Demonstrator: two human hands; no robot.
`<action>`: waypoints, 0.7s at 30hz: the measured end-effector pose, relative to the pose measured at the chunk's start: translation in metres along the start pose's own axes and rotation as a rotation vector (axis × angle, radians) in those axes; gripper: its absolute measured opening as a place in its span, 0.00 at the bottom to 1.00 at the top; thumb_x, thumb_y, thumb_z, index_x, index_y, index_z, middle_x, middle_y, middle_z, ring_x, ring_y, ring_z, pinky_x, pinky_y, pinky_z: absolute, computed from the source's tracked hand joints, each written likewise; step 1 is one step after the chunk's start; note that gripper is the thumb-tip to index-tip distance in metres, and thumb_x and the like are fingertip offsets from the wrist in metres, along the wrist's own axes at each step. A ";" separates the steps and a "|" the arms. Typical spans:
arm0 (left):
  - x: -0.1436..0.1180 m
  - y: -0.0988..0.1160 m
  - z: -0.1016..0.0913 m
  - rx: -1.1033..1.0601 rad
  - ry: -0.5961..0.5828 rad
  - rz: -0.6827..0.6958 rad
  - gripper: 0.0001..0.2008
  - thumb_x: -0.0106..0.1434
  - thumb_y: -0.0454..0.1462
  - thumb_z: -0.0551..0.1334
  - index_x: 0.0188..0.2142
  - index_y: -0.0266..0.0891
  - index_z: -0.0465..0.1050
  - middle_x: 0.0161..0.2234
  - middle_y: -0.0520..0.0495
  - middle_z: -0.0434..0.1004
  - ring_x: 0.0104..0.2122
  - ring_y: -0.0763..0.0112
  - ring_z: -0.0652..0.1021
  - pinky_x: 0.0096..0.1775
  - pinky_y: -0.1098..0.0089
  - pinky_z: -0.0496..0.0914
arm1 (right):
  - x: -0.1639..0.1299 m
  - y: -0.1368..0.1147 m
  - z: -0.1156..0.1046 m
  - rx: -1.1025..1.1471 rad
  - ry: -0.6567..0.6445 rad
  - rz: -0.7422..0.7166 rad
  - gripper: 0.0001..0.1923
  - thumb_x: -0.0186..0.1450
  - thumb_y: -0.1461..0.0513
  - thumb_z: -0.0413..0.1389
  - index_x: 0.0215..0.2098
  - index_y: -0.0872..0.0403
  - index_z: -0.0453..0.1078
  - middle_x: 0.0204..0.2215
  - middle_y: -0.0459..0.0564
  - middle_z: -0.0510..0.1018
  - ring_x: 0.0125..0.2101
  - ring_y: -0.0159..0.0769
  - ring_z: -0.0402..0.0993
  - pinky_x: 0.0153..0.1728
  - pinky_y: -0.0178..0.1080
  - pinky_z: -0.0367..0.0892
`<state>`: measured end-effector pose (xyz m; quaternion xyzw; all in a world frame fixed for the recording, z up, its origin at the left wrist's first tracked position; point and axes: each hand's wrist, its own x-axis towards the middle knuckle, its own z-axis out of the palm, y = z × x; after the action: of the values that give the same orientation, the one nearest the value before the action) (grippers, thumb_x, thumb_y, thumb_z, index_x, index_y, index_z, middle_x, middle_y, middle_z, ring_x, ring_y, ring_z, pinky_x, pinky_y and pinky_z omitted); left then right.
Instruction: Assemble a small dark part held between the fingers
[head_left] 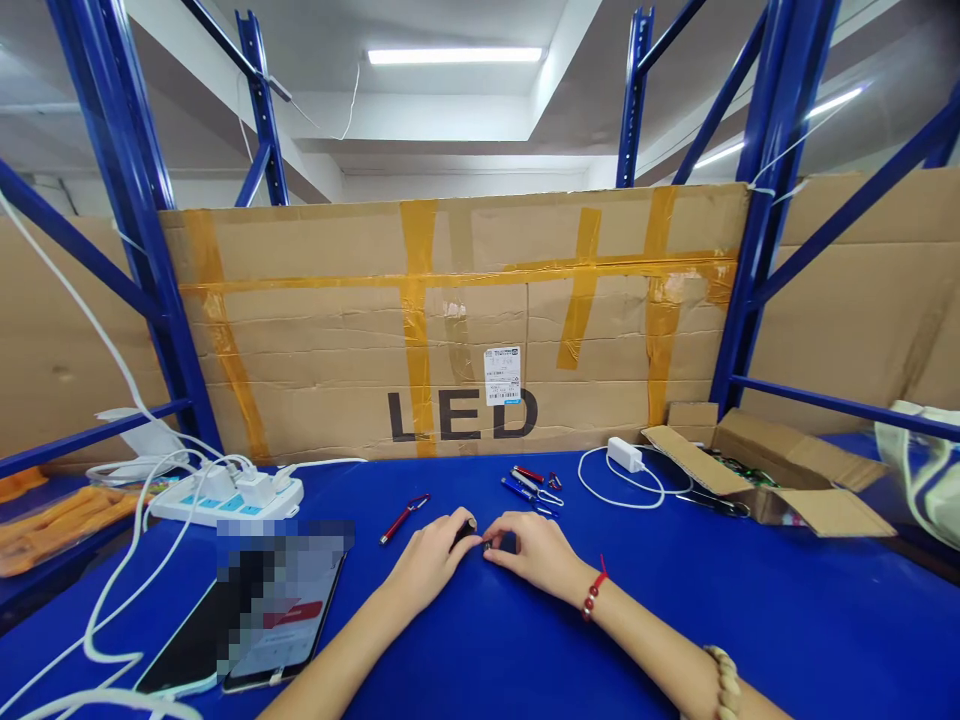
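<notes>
At lower centre of the frame: left hand [432, 556], fingers curled round a dark piece [468, 527]; right hand [540, 546], thumb and fingertips pinched on a small black part [487, 545]. Left of centre, one slim red tube [402, 521]; right, assorted small parts [528, 484].

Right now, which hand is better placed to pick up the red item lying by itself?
Probably the left hand: the red item lies close beside it, while the right hand is farther off, beyond the left. The left seems to hold a dark item, so may need freeing first.
</notes>
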<state>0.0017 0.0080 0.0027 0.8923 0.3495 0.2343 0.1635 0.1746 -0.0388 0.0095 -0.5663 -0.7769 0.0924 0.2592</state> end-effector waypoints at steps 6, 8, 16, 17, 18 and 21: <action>-0.004 0.000 0.000 0.064 0.039 0.048 0.03 0.64 0.37 0.52 0.36 0.42 0.61 0.33 0.53 0.68 0.34 0.69 0.70 0.34 0.73 0.62 | -0.002 0.000 0.000 -0.020 -0.008 -0.028 0.10 0.57 0.57 0.52 0.38 0.47 0.68 0.32 0.41 0.74 0.29 0.31 0.69 0.27 0.30 0.58; -0.005 -0.001 0.000 0.085 0.063 0.086 0.02 0.64 0.37 0.52 0.36 0.41 0.61 0.33 0.54 0.68 0.34 0.69 0.70 0.33 0.74 0.62 | -0.002 0.000 0.000 -0.028 -0.017 -0.040 0.10 0.58 0.57 0.51 0.38 0.46 0.68 0.32 0.41 0.74 0.27 0.30 0.68 0.26 0.30 0.59; -0.009 -0.001 -0.001 0.203 0.066 0.119 0.04 0.64 0.38 0.54 0.38 0.41 0.60 0.35 0.53 0.68 0.34 0.67 0.71 0.32 0.73 0.62 | 0.001 0.004 0.005 -0.017 0.012 -0.063 0.16 0.57 0.53 0.51 0.43 0.48 0.67 0.37 0.45 0.73 0.22 0.28 0.66 0.25 0.32 0.61; -0.009 0.000 -0.002 0.219 0.055 0.123 0.04 0.64 0.38 0.54 0.37 0.41 0.60 0.34 0.53 0.69 0.34 0.67 0.71 0.31 0.73 0.62 | 0.001 0.004 0.005 -0.021 0.007 -0.071 0.15 0.57 0.53 0.51 0.42 0.48 0.67 0.37 0.45 0.73 0.22 0.28 0.66 0.25 0.32 0.61; -0.009 0.001 -0.003 0.235 0.046 0.129 0.04 0.64 0.38 0.54 0.38 0.41 0.60 0.33 0.53 0.69 0.34 0.67 0.71 0.31 0.74 0.62 | 0.001 0.004 0.006 -0.025 -0.002 -0.083 0.14 0.58 0.53 0.51 0.40 0.48 0.68 0.36 0.45 0.73 0.22 0.28 0.66 0.24 0.32 0.61; -0.010 0.003 -0.005 0.253 0.020 0.160 0.04 0.64 0.38 0.53 0.38 0.41 0.60 0.33 0.53 0.69 0.34 0.67 0.71 0.30 0.74 0.62 | 0.002 0.005 0.005 -0.029 -0.026 -0.133 0.12 0.60 0.54 0.49 0.36 0.49 0.70 0.34 0.45 0.73 0.23 0.28 0.67 0.24 0.31 0.60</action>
<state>-0.0052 -0.0003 0.0053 0.9284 0.3058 0.2095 0.0270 0.1754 -0.0346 0.0035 -0.5157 -0.8174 0.0711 0.2465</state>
